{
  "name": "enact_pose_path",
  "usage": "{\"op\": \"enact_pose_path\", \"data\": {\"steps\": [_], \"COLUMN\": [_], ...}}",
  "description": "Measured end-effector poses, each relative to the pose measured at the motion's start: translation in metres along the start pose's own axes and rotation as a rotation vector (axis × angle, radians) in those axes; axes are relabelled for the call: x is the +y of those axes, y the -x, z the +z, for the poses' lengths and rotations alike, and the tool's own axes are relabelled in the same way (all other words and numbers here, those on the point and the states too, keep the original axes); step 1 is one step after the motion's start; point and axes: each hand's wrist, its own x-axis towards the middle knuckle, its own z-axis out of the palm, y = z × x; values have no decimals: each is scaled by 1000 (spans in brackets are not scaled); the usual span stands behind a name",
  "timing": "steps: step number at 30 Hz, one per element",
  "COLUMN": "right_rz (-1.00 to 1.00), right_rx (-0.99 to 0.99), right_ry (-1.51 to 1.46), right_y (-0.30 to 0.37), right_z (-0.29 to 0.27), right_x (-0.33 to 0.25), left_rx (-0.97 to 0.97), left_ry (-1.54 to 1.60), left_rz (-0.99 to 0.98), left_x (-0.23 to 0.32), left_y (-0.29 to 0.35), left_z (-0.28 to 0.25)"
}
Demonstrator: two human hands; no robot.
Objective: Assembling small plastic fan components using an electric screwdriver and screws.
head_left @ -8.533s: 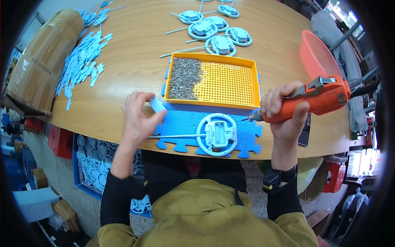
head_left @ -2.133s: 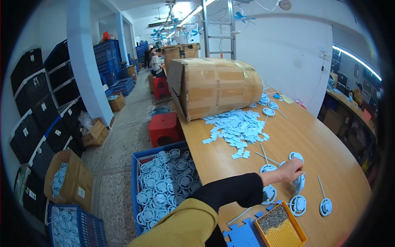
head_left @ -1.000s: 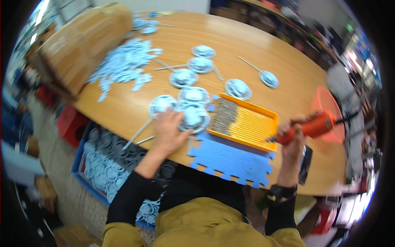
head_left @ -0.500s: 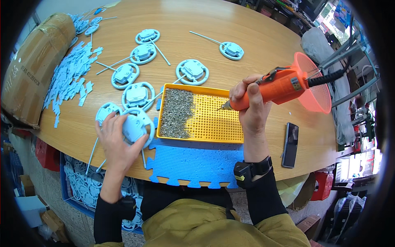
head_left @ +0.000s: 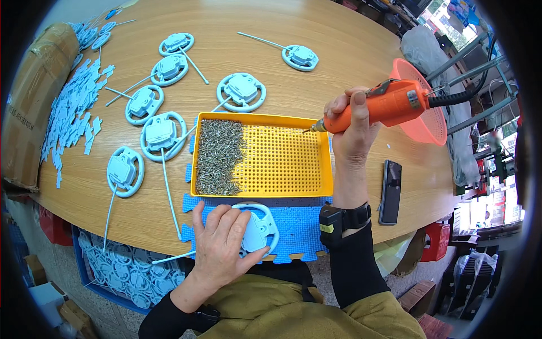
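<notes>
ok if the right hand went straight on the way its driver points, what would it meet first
The orange driver would probably meet the yellow tray first, or, since height is unclear, the metal pieces heaped at its left.

1. The light-blue ring part is smooth moulded plastic with a soft sheen.
2. The power screwdriver has a satin orange plastic body and a shiny metal nose.
3. The screws are bright, glinting metal.
4. The tray is yellow plastic, its rim glossy, its floor pierced with holes.
5. The mat is matt blue foam, finely textured.
6. The desk shows smooth wood grain with a faint shine.
7. The phone is black, glassy and glossy.
8. The carton is brown cardboard with shiny patches.
9. The small flat pieces look like matt plastic, though they lie too far off to be sure.
10. The jacket is matt olive cloth.
</notes>
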Motion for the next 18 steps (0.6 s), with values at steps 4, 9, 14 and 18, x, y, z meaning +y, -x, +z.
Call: {"op": "enact_pose_path", "data": {"steps": [4, 9, 14, 18], "right_rz": [36, 40, 33, 39], "right_rx": [16, 12, -5, 5], "right_ry": [-7, -17, -7, -11], "right_y": [0, 0, -2, -2], "right_z": [1, 2, 0, 1], "right_x": [1, 3, 4, 3], "left_rx": [-35, -63, -75, -80], "left_ry": [11, 13, 7, 5], "left_rz": [-6, -16, -86, -92], "left_x": [0, -1, 2, 2], "left_y": [-2, -1, 1, 1], "left_z": [0, -4, -9, -7]}}
